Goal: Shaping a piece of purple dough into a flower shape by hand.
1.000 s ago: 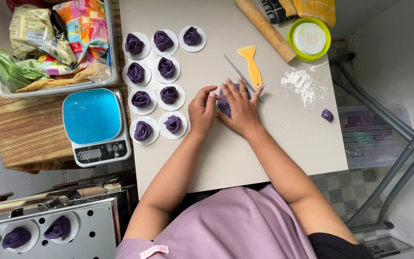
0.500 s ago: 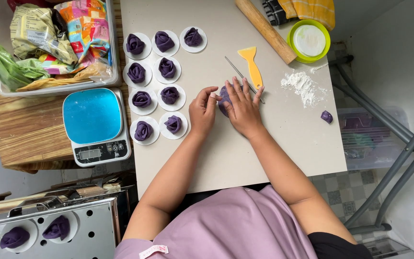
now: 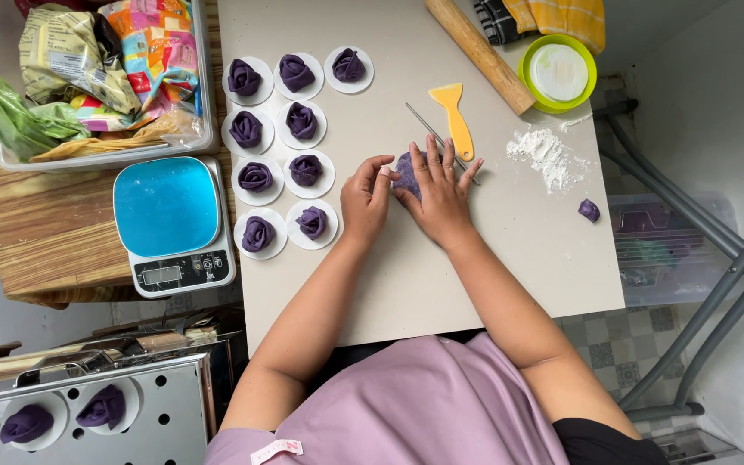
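Left hand: the left hand (image 3: 365,200) rests on the bench (image 3: 406,284), fingers curled against the left edge of the purple dough piece (image 3: 406,170); it touches the dough but is not closed around it.
Right hand: the right hand (image 3: 441,196) lies flat and spread, palm down, pressing on top of the purple dough piece; it is not closed around it.
Purple dough piece: it sits on the bench between the two hands, near the bench centre, mostly covered by the right hand; only its upper left part shows.
Shaped pieces: nine purple rose-shaped buns (image 3: 306,170), each on a round white paper disc, lie in rows to the left of the hands.
Tools: a yellow scraper (image 3: 455,116) and a thin metal rod (image 3: 428,127) lie just beyond the right hand's fingertips; the rod passes next to the scraper.
Rolling pin: a wooden rolling pin (image 3: 480,53) lies diagonally at the far side of the bench.
Flour: a small flour pile (image 3: 544,155) lies right of the scraper; a green-rimmed bowl (image 3: 559,73) stands beyond it.
Scrap: a small purple dough lump (image 3: 589,210) lies near the right edge, well apart from the hands.
Scale: a blue-topped kitchen scale (image 3: 170,220) stands just beside the bench's left edge.
Steamer tray: a perforated metal tray (image 3: 165,413) at lower left carries more purple buns.
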